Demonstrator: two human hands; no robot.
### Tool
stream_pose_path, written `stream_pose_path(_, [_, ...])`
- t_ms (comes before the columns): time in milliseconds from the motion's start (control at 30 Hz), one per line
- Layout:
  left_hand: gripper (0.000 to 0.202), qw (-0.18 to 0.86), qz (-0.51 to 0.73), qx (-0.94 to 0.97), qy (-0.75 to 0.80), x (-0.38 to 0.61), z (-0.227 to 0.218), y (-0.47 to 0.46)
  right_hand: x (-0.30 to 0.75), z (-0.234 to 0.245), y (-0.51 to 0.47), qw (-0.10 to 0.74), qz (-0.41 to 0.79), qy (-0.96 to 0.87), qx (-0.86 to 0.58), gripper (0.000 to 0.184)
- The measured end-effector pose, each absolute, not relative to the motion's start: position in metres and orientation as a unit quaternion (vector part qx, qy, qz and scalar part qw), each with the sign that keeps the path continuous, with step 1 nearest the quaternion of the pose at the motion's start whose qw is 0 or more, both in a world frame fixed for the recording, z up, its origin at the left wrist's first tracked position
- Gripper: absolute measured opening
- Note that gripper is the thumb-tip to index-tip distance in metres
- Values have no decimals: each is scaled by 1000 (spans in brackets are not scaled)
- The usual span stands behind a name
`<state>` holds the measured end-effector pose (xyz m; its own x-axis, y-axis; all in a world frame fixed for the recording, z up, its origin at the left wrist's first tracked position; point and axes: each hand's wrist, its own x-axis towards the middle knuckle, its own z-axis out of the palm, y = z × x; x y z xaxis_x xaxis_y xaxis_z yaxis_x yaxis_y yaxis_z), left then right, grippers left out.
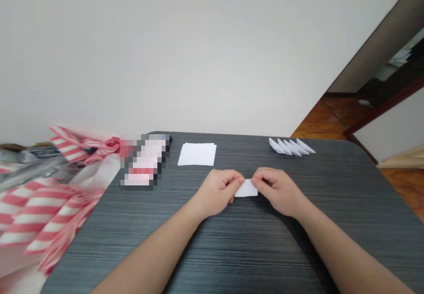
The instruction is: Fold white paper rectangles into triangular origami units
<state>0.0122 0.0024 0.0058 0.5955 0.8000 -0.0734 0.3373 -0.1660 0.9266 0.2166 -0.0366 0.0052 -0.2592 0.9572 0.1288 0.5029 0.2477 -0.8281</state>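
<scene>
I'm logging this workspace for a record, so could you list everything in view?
Held paper: 1, white, between the hands
Paper stack: 1, white, table's far side, left of centre
Folded paper pieces: several overlapping, white, table's far right
Pixelated object: 1, pink, white and dark, table's far left
Tabletop: 1, dark grey with streaked grain, below the hands
Striped fabric: several bundles, red and white, left of the table
Wall: 1, white, behind the table
Wood floor: 1, orange-brown, right background
Left hand: 1, bare, left end of held paper
Right hand: 1, bare, right end of held paper
</scene>
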Motion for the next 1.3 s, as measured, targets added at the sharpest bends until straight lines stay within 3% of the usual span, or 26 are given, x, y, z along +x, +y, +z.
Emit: stream_pose_path(1300, [30, 476, 214, 766, 376, 11, 8, 4, 215, 7, -37, 337, 337, -719, -506, 21])
